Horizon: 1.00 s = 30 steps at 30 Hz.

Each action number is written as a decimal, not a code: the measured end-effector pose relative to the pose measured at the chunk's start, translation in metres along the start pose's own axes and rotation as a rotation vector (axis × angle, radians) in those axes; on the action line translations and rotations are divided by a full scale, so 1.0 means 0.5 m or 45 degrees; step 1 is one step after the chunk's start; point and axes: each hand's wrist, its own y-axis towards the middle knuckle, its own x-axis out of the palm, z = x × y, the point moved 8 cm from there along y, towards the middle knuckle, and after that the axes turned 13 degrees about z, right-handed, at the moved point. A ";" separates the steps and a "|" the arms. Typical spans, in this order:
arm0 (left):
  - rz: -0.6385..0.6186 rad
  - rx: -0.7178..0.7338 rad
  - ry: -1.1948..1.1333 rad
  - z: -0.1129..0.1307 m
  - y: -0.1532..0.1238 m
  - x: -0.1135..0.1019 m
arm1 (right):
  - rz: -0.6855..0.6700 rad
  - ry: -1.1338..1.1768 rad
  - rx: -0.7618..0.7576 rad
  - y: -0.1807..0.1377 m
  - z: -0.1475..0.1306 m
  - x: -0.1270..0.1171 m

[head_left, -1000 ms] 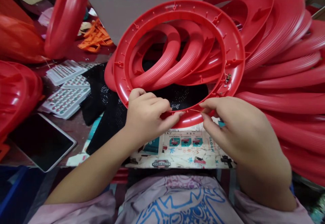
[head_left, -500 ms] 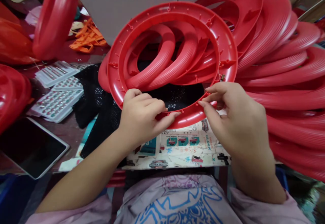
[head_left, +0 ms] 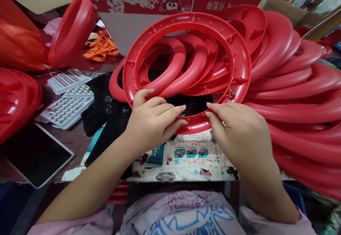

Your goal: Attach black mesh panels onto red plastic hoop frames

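A red plastic ring is tilted up in front of me, its hollow, ribbed inner side with small posts facing me. My left hand is closed on its lower left part, thumb and fingers on the rim. At the lower right, my right hand pinches the ring's inner edge between thumb and fingertips; whether a tiny part is also between them cannot be seen. Just above the right hand, a small metallic-looking piece sits in the ring's channel, with what looks like thin wire.
Many red rings are stacked at the right, and more lie behind. At the left are trays of small shiny round parts, a dark-screened tablet, orange plastic pieces and black cloth. A printed cardboard sheet lies beneath; a carton stands behind.
The view has tilted up a little, showing more of the carton. My right hand's fingertips have shifted slightly left along the inner edge; the left fingers have straightened a bit.
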 end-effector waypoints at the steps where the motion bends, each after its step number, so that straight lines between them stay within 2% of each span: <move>1: -0.018 -0.012 -0.005 0.008 0.001 0.001 | -0.005 0.005 0.001 0.001 -0.005 0.003; 5: -0.018 -0.076 -0.125 0.027 0.000 0.011 | -0.036 0.037 -0.031 -0.001 -0.025 0.015; 10: 0.035 -0.024 -0.120 0.021 -0.007 0.020 | -0.028 0.153 -0.065 -0.008 -0.023 0.012; 17: -0.032 -0.011 -0.113 0.013 -0.005 0.015 | 0.137 0.087 -0.057 -0.007 -0.001 -0.013; 23: -0.085 -0.042 -0.137 0.003 -0.007 0.015 | 0.200 0.149 -0.049 0.003 0.006 -0.015; 27: -0.069 -0.038 -0.147 0.002 -0.007 0.012 | 0.218 0.259 -0.112 0.009 -0.001 -0.020; 30: -0.043 -0.016 -0.165 0.007 -0.006 0.008 | 0.217 0.247 -0.088 0.011 0.003 -0.019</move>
